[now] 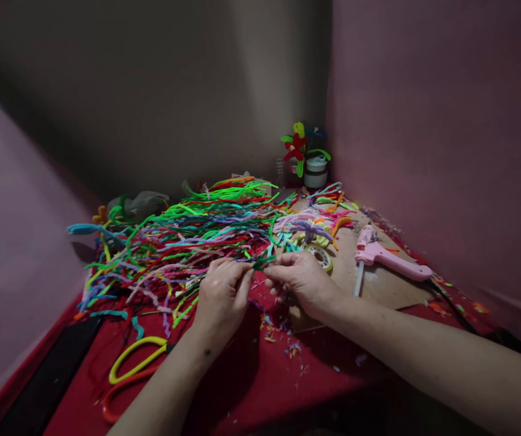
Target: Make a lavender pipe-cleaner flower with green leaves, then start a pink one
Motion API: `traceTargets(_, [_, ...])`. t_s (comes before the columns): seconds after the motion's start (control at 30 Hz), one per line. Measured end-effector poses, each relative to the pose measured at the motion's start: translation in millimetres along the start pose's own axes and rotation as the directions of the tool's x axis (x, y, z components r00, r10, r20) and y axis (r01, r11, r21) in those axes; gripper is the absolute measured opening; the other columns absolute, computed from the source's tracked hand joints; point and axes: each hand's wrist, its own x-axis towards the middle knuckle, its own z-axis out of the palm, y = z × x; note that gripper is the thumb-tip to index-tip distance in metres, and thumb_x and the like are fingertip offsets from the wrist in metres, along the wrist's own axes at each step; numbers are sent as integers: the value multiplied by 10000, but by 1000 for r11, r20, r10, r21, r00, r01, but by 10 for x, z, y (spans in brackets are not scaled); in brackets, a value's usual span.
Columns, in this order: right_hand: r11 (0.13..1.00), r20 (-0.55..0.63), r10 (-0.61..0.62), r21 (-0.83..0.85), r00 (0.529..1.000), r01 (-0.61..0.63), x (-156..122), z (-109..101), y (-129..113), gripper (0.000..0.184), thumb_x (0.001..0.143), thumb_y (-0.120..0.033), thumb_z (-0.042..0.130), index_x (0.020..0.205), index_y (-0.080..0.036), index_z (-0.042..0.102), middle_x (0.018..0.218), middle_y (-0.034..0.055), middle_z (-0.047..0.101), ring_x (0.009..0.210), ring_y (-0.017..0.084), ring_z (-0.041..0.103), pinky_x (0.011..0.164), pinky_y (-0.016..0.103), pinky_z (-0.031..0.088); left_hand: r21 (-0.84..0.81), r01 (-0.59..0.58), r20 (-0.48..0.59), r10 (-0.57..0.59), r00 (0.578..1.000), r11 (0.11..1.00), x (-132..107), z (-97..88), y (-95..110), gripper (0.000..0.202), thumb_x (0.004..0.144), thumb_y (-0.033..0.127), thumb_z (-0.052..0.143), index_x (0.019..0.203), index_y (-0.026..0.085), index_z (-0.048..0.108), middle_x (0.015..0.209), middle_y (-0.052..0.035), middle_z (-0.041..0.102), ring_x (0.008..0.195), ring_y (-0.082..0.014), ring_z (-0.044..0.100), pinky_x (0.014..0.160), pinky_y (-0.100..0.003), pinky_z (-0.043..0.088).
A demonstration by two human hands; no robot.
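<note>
A short dark green pipe cleaner (264,262) is pinched between both hands over the red cloth. My left hand (224,290) grips its left end with thumb and forefinger. At its right end, my right hand (300,280) has its fingertips closed on it, the other fingers curled under. Just behind the hands spreads a big heap of coloured pipe cleaners (206,224). A roll of tape (321,259) lies right behind my right hand, with a purple pipe cleaner flower (311,230) beyond it.
A pink glue gun (392,261) rests on a brown board (378,290), its cord trailing right. Scissors with yellow and red handles (137,362) lie by my left forearm. Pipe cleaner flowers (295,147) stand beside a lidded jar (316,173) at the back. Fuzz scraps litter the cloth (242,387).
</note>
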Motion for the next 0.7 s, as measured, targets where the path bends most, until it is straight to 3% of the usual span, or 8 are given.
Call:
traceTargets(0.1, [993, -26, -47, -106, 999, 44, -31, -3, 35, 135, 678, -241, 614, 602, -149, 551, 504, -15, 563, 392, 77, 449, 406, 211, 345, 37, 8, -25, -7, 1000, 999, -20, 39, 10, 150, 811, 174, 496, 737, 198, 624, 678, -28, 685, 660, -175, 611, 696, -336, 468])
traceTargets(0.17, [880, 14, -290, -390, 957, 272, -62, -23, 57, 148, 739, -227, 566, 616, -147, 584, 559, 10, 591, 487, 104, 499, 504, 238, 392, 64, -3, -29, 5, 1000, 998, -33, 62, 26, 153, 811, 163, 489, 736, 193, 620, 664, -29, 676, 644, -175, 596, 731, -355, 461])
traceTargets(0.3, [37, 468, -612, -788, 637, 615, -119, -50, 37, 223, 823, -145, 447, 688, -127, 624, 698, 85, 622, 692, 175, 528, 671, 312, 390, 133, -108, 94, 96, 991, 985, -33, 59, 36, 191, 800, 110, 462, 672, 181, 586, 605, -25, 615, 586, -162, 535, 780, -398, 437])
traceTargets(0.4, [-219, 578, -594, -785, 560, 579, -133, -27, -82, 235, 839, -131, 436, 696, -131, 623, 782, 105, 617, 776, 204, 497, 682, 335, 369, 142, -245, 200, 215, 956, 959, 2, 1, -2, 233, 782, 50, 433, 622, 177, 545, 583, -18, 573, 579, -151, 508, 827, -427, 412])
traceTargets(0.47, [-55, 484, -601, -819, 636, 571, -114, -23, -195, 194, 811, -119, 481, 686, -135, 629, 812, 98, 619, 804, 200, 495, 701, 332, 372, 68, -315, 210, 295, 932, 947, 31, -60, -25, 212, 784, 32, 439, 690, 175, 563, 627, -14, 600, 623, -146, 535, 874, -438, 389])
traceTargets(0.53, [378, 299, -479, -778, 825, 501, -67, -47, -300, 131, 755, -107, 546, 657, -129, 630, 678, 54, 595, 666, 150, 499, 625, 288, 379, -42, -337, 161, 339, 927, 941, 52, -128, -20, 180, 789, 34, 472, 781, 180, 576, 700, -15, 638, 693, -144, 573, 909, -438, 375])
traceTargets(0.6, [818, 219, -153, -520, 964, 248, -3, -89, -359, 80, 702, -117, 591, 627, -123, 618, 533, 1, 524, 491, 99, 440, 490, 239, 340, -130, -324, 80, 336, 939, 937, 54, -184, 19, 166, 787, 39, 506, 832, 184, 574, 759, -21, 655, 752, -144, 593, 930, -436, 372])
traceTargets(0.7, [965, 287, 260, -48, 922, -257, 69, -120, -333, 81, 669, -88, 546, 603, -114, 585, 483, -10, 517, 404, 70, 424, 413, 195, 309, -158, -276, -38, 273, 961, 948, 28, -207, 100, 172, 778, 29, 522, 838, 182, 575, 772, -30, 653, 777, -149, 598, 914, -426, 397])
